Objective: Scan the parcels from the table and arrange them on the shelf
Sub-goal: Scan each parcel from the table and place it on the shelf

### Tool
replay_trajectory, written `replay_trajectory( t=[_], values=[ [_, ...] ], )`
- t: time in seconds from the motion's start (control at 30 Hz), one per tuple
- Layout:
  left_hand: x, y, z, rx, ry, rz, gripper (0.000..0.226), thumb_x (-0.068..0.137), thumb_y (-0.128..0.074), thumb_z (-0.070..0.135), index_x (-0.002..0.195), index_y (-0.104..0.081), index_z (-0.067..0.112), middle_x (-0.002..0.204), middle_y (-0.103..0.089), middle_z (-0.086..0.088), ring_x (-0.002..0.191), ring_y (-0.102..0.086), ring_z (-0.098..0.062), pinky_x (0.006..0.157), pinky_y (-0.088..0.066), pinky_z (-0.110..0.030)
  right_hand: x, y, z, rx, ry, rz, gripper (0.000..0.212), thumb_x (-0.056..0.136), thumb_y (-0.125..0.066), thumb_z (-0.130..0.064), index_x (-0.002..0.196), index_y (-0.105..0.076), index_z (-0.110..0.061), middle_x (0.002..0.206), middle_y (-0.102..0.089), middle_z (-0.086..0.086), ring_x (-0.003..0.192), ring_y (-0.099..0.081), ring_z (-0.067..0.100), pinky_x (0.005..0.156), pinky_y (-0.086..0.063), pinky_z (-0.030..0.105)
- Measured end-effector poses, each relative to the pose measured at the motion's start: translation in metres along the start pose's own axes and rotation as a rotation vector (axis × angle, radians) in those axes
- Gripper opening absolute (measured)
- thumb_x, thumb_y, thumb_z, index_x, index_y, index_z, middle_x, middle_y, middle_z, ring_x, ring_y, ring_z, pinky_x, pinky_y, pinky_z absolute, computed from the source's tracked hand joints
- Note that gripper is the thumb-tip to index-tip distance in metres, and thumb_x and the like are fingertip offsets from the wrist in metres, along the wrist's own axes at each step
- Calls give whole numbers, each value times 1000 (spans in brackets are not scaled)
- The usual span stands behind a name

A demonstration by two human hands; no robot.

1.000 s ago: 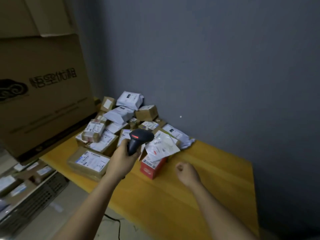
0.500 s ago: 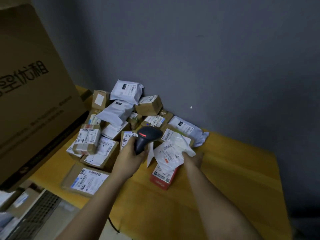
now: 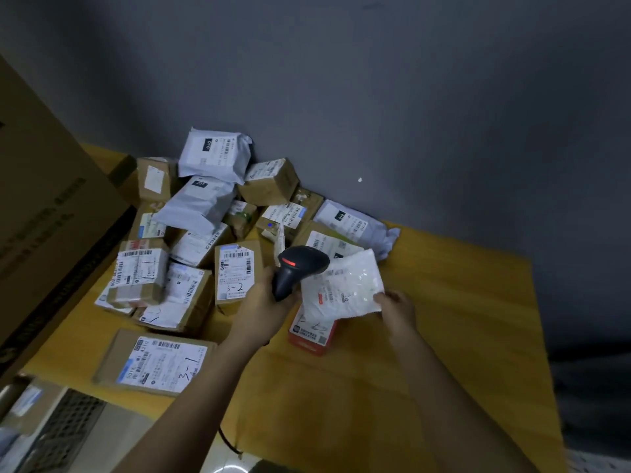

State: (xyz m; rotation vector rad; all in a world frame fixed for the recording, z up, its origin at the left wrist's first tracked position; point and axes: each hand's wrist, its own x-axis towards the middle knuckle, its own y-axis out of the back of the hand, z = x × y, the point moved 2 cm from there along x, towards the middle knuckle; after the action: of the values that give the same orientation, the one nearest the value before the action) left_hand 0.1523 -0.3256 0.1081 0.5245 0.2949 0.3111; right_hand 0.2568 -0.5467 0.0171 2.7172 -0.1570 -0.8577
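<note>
My left hand [image 3: 261, 310] grips a black barcode scanner [image 3: 297, 269] by its handle, its head with a red light pointing up and right. My right hand [image 3: 396, 307] pinches the lower right corner of a white plastic parcel [image 3: 341, 286] held just right of the scanner, over a red box [image 3: 312, 334]. Behind them, a heap of several cardboard and white-bag parcels [image 3: 211, 213] lies on the yellow wooden table [image 3: 444, 319] against the grey wall.
A flat brown box with a label marked 3-1 [image 3: 157, 361] lies at the table's near left edge. A large cardboard carton [image 3: 44, 213] rises on the left. Shelving with parcels [image 3: 30, 414] shows at lower left. The scanner's cable [image 3: 228, 442] hangs below the table.
My right hand went from a loose fist over the table to the pile, took hold of the white plastic parcel and lifted it beside the scanner. The view moved closer to the table.
</note>
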Motion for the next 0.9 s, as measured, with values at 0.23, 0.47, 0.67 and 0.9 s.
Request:
replay_trajectory(
  t=[0.23,0.47,0.67,0.9],
  values=[
    [-7,-11,-9,-44,22,-34,22,87,-67,13,101,-50,14,82,-58,-4,68,-56,-15,56,-40,-22,-19,18,35,1,-92,-92,66,86,-68,-19,144,-37,-16,134,-52,6,115,-57,29,96,-50,46],
    [-14,-15,-18,-50,36,-22,29,86,-68,14,106,-48,15,83,-56,4,70,-55,-8,57,-37,-20,-13,8,21,-340,14,-131,38,96,-53,-40,117,-57,-9,118,-62,10,95,-58,21,87,-49,37],
    [-26,-12,-28,-62,55,15,27,85,-69,15,105,-50,15,87,-59,-3,73,-58,-13,61,-42,-25,-2,-3,13,-108,64,-101,86,90,-68,-25,154,-11,-30,156,-31,6,138,-39,29,102,-42,42],
    [-36,-8,-29,-44,64,59,28,85,-69,18,107,-52,12,88,-59,-2,74,-58,-12,63,-46,-30,25,-20,-9,-581,455,-370,90,82,-67,-41,153,-14,-34,151,-33,-4,137,-32,16,109,-39,46]
  ],
)
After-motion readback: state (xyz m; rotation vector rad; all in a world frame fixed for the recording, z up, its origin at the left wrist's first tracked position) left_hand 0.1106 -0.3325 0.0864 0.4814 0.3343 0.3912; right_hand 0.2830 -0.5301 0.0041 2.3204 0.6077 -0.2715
